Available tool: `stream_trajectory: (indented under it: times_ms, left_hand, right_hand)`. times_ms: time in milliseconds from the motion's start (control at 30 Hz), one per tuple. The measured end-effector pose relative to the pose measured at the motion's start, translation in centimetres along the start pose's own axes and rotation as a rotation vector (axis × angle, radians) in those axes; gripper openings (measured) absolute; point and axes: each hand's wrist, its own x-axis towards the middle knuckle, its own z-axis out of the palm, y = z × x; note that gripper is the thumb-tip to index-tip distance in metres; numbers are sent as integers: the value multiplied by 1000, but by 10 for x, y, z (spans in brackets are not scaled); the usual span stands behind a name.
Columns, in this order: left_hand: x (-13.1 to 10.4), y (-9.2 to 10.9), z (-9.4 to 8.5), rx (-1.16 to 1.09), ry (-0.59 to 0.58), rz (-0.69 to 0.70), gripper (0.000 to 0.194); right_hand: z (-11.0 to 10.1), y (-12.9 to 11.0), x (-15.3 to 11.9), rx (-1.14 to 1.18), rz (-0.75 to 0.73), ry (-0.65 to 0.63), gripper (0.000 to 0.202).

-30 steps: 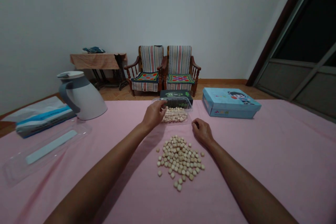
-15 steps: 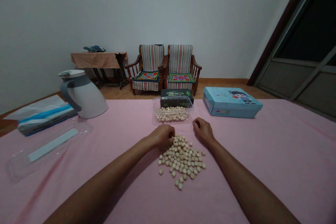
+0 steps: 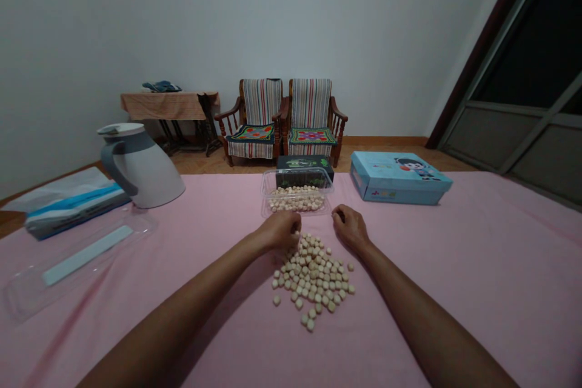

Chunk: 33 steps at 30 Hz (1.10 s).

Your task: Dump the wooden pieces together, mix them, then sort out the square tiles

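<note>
Laid out on pink cloth (image 3: 454, 291): at left, a soft blue-and-white pack (image 3: 77, 209), with a clear plastic lid (image 3: 86, 254) nearer; beside the pack, a grey-and-white jug (image 3: 152, 173). Left hand (image 3: 282, 230): placed at the pile's far left edge, fingers drawn narrow; whether a cube is pinched cannot be told. Clear container (image 3: 297, 198): part-filled with pale pieces, set beyond, before a black box (image 3: 304, 163). Loose pale cubes (image 3: 313, 276): heaped centrally, between the forearms. Right hand (image 3: 350, 227): rested on the cloth, fingers curled closed. Blue box (image 3: 400, 179): placed far right.
</note>
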Motion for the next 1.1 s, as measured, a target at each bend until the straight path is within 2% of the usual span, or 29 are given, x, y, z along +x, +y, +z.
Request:
stream_trajectory:
  times_ms: [67,167,200,233,267,300,400,467,600,700,800,900,967,1033,1100]
  left_hand:
    - [7,-5,-16,-11,152,9,14]
    - [17,-11,-38,-28,529,-2,18]
    - [18,-11,-41,-37,615,9,19]
    - [18,-11,-42,-48,651,30,18]
    - [17,-9,-41,-59,633,62,16]
    - [15,-7,-37,-70,565,99,14]
    - [9,0,-16,-68,253,186,16]
    - [7,3,1,-33,116,195,20]
    - [9,2,25,14,52,174,21]
    - [8,1,29,16,53,179,20]
    - [6,0,22,-7,71,171,15]
    - [9,-3,2,-57,172,142,15]
    - [13,-5,-14,-88,324,97,15]
    - [17,-9,-28,-107,533,34,18]
    - [16,-11,-36,-107,677,-1,22]
  right_hand:
    - [0,0,0,-2,1,1,16]
    - [0,-1,0,-7,8,2,16]
    - [0,-1,0,-8,7,1,16]
    - [-1,-2,0,-8,5,1,16]
    - [-1,-2,0,-8,3,1,16]
    - [-1,-3,0,-9,3,4,16]
    - [-2,-3,0,-14,-2,10,17]
    - [-2,-3,0,-18,-5,11,16]
    - [-1,-2,0,-17,-3,6,17]
    - [-1,-1,1,-18,-2,4,17]
    - [-2,-2,0,-21,1,-1,17]
    - [-3,-3,0,-22,1,-4,17]
    - [-3,-3,0,-21,3,-1,16]
    - [-3,-3,0,-17,6,-2,16]
    - [-3,-2,0,-13,6,-4,16]
